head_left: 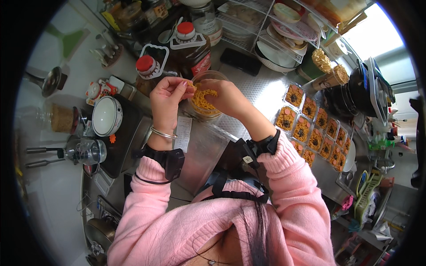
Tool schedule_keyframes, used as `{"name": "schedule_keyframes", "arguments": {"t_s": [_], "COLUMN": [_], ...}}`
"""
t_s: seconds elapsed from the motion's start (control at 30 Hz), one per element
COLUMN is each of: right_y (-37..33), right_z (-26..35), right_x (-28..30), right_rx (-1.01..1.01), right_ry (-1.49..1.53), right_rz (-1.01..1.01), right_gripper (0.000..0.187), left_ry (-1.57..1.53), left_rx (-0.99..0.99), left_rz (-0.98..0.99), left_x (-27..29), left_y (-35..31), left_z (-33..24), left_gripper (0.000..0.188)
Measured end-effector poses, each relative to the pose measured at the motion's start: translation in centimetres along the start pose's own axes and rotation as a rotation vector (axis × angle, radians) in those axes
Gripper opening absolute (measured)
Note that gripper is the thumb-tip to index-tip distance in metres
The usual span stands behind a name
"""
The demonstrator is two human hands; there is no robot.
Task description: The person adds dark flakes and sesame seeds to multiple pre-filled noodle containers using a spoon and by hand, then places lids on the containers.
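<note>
A clear round tub [207,117] of yellow noodles [205,99] stands on the metal counter in front of me. Over the tub's left rim, my left hand [170,91] is closed in a pinch, with a small yellow bit of noodle at its fingertips. My right hand [224,98] reaches over the tub's right side with its fingers bent down toward the noodles. Those fingertips are hidden behind the hand, so their grip does not show. To the right sit several clear square boxes [287,118] of noodles topped with dark crumbs and round pink slices.
Two large red-capped jugs [184,31] stand just behind the tub. A black phone-like slab [241,61] lies beyond it, before a wire dish rack [248,42]. A white bowl [107,116] rests on a dark surface at left. A paper slip [183,133] lies near my left wrist.
</note>
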State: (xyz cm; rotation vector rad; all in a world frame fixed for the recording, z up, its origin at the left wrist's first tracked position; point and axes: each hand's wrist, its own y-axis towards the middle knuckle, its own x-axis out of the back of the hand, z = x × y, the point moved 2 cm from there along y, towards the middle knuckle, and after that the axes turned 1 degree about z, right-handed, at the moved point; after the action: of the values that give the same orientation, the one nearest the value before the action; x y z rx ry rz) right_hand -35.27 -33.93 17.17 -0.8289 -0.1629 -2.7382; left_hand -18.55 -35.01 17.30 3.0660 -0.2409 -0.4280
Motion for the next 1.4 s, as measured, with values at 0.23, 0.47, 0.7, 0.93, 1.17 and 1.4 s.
{"name": "schedule_keyframes", "arguments": {"t_s": [0.23, 0.47, 0.7, 0.93, 1.17, 1.4], "right_y": [-0.8, -0.8, -1.2, -2.0, -2.6, -3.8], "right_z": [2.2, 2.5, 1.9, 2.5, 2.4, 1.2], "right_x": [-0.8, -0.9, -0.7, -0.3, 0.5, 1.3], "right_rx": [0.133, 0.046, -0.122, 0.016, 0.145, 0.090], "right_ry": [0.267, 0.333, 0.626, 0.512, 0.362, 0.780], "right_rz": [-0.393, -0.282, -0.164, -0.138, -0.283, -0.406], "right_gripper": [0.018, 0.018, 0.015, 0.012, 0.010, 0.011], "left_ry": [0.042, 0.047, 0.469, 0.469, 0.319, 0.062], "left_rx": [-0.050, 0.027, -0.471, -0.222, -0.100, -0.060], "left_rz": [-0.022, 0.023, 0.004, 0.080, 0.102, -0.091], "left_x": [0.3, -0.1, -0.7, -0.8, -0.6, 0.5], "left_y": [0.0, -0.5, -1.8, -2.0, -2.1, -0.3], "left_z": [0.3, -0.5, -2.3, -2.1, -1.5, 0.2], "left_gripper": [0.008, 0.008, 0.014, 0.010, 0.006, 0.003]}}
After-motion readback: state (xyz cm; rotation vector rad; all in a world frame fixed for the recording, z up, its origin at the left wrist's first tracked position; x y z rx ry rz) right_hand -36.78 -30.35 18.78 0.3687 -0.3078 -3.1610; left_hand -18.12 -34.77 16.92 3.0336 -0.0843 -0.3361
